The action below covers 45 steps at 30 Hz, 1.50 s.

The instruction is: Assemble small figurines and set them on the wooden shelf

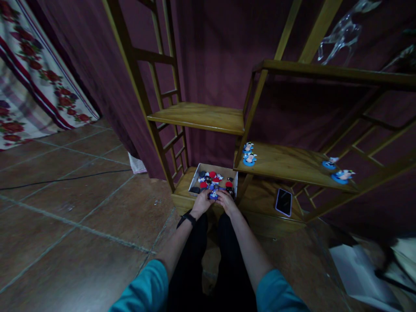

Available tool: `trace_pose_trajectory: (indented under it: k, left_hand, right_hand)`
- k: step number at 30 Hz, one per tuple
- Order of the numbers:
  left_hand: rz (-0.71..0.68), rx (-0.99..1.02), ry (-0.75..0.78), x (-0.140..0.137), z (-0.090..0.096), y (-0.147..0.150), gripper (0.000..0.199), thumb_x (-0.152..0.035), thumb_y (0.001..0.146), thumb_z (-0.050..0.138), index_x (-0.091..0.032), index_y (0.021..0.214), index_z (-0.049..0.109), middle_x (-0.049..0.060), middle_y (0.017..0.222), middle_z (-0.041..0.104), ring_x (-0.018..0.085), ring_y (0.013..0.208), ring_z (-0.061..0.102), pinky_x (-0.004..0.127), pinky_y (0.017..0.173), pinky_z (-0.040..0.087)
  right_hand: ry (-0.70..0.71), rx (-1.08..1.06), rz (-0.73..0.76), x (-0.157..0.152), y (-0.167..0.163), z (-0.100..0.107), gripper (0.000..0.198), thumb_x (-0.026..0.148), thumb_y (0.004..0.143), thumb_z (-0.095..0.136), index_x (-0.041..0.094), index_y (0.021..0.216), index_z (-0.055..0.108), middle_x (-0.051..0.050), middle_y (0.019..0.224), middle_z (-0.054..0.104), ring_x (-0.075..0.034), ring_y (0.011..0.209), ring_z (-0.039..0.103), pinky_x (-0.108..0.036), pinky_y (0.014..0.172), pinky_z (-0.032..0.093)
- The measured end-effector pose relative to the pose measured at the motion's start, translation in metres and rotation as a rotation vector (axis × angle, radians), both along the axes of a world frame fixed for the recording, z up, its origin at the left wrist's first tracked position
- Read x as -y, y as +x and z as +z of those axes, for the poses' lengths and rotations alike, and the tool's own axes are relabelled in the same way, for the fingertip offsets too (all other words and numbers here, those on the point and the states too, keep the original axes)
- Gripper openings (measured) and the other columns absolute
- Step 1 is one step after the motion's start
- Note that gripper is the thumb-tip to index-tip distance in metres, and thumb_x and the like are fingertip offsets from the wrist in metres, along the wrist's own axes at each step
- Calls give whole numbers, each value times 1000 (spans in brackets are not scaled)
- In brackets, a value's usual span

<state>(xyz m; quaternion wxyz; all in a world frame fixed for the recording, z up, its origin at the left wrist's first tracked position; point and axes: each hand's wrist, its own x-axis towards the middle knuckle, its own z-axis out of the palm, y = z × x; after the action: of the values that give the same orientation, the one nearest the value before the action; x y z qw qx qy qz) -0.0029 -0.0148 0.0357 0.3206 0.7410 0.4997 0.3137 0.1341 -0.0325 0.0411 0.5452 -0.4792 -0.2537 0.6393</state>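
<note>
A small figurine [213,195] with a blue-purple round base is between my two hands, over the near edge of an open cardboard box [235,182]. My left hand [202,203] grips it from the left, a black band around the wrist. From the other side, the fingers of my right hand [226,202] close on the figurine's right edge; the fingertips are partly hidden. Inside the box lie several more figurines in a jumble, with red bases [212,174] and black bases [195,190].
The box stands on the bottom board of a wooden shelf unit [201,116]. Two blue-based figurines [249,159] stand at the left of the right shelf, two more [342,176] at its right. A phone [284,202] lies below. A clear deer ornament [342,37] stands higher up.
</note>
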Motion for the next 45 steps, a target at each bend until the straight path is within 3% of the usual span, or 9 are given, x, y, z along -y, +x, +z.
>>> trace_pose_trajectory:
  k: [17, 35, 45]
  left_hand:
    - [7, -12, 32, -2, -5, 1, 39, -12, 64, 65, -14, 102, 60, 5, 90, 62, 13, 72, 57, 26, 71, 45]
    - [16, -32, 38, 3, 4, 2, 38, -13, 65, 64, -15, 102, 60, 5, 92, 63, 15, 76, 58, 27, 74, 46]
    - [0, -174, 120, 9, 9, 4, 35, -18, 70, 61, -17, 105, 59, 7, 98, 58, 17, 81, 58, 28, 74, 45]
  right_hand:
    - [-12, -49, -14, -1, 1, -1, 22, 30, 61, 60, 20, 81, 61, -1, 73, 67, -14, 68, 62, -25, 64, 47]
    - [-24, -18, -7, -1, 1, 0, 23, 29, 60, 63, 21, 82, 60, 0, 75, 67, -17, 76, 63, -29, 69, 48]
    - [-47, -12, -37, -2, 0, -1, 23, 26, 57, 64, 22, 79, 61, 3, 71, 66, -14, 70, 62, -25, 66, 47]
